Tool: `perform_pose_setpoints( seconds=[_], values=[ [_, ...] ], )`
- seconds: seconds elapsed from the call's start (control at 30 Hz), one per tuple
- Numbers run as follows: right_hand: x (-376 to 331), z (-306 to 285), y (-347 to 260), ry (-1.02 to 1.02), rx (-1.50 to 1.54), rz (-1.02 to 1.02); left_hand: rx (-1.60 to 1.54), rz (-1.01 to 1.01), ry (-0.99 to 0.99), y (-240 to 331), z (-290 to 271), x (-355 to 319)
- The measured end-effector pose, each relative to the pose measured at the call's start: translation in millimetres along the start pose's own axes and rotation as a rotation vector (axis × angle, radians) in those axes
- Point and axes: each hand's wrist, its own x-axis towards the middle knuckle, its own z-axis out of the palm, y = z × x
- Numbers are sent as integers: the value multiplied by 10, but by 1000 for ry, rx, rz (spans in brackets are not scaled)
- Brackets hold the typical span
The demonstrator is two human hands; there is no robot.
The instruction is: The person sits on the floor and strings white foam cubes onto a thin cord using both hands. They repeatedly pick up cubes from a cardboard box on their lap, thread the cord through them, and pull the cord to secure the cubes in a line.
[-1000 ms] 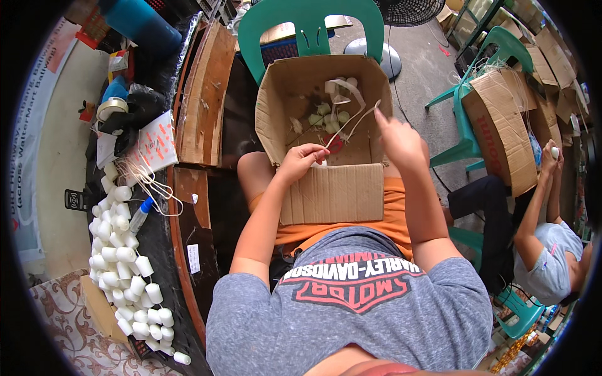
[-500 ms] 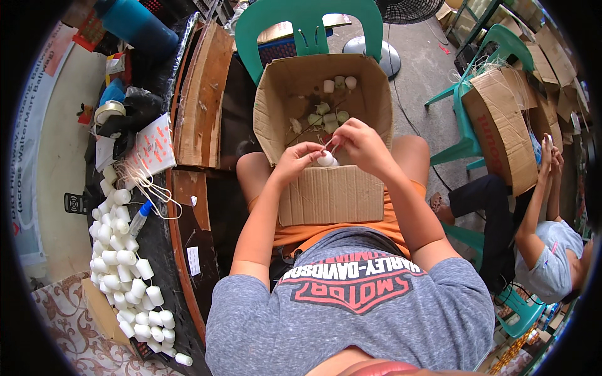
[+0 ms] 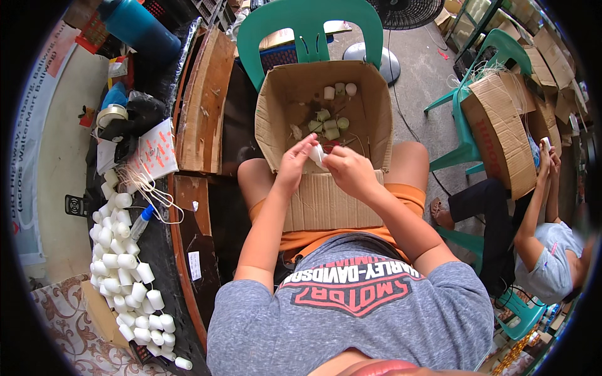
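Note:
Above the near flap of a cardboard box [image 3: 332, 199], both hands are closed round one small white candle-like cylinder [image 3: 316, 156]. My left hand [image 3: 293, 166] grips its left side, thumb and fingertips around it. My right hand [image 3: 351, 170] pinches at its lower right, fingers curled, hiding part of it. Whether a string is also between the right fingers, I cannot tell. Inside the box, past my hands, lie several pale green cylinders [image 3: 330, 128] and a few white ones [image 3: 351, 90], with thin string ends among them.
On the left table lie a long heap of white cylinders [image 3: 128, 276], a bundle of cream strings [image 3: 150, 188], a blue-capped bottle [image 3: 142, 222] and a blue tumbler [image 3: 141, 31]. A green chair [image 3: 251, 37] stands behind the box. At right, another person [image 3: 545, 250] holds a small white piece.
The white cylinder has been lifted and tilted off the box's near edge. My right hand has come down from above and now closes on it; my left hand has shifted slightly up around it.

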Motion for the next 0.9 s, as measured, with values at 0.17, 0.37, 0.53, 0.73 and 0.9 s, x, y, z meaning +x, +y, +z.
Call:
perform_pose_setpoints(
  seconds=[0.17, 0.37, 0.53, 0.73, 0.9],
  values=[
    [255, -157, 179, 159, -41, -28, 532, 69, -123, 9, 172, -115],
    [234, 48, 263, 431, -354, -121, 510, -8, -42, -241, -25, 33],
    [19, 283, 287, 259, -184, -110, 512, 114, -18, -299, -61, 26],
    [-44, 524, 527, 43, 491, 301, 509, 4, -26, -374, -99, 62],
    [18, 409, 499, -59, 457, 475, 571, -55, 193, -184, 119, 14]
  ],
)
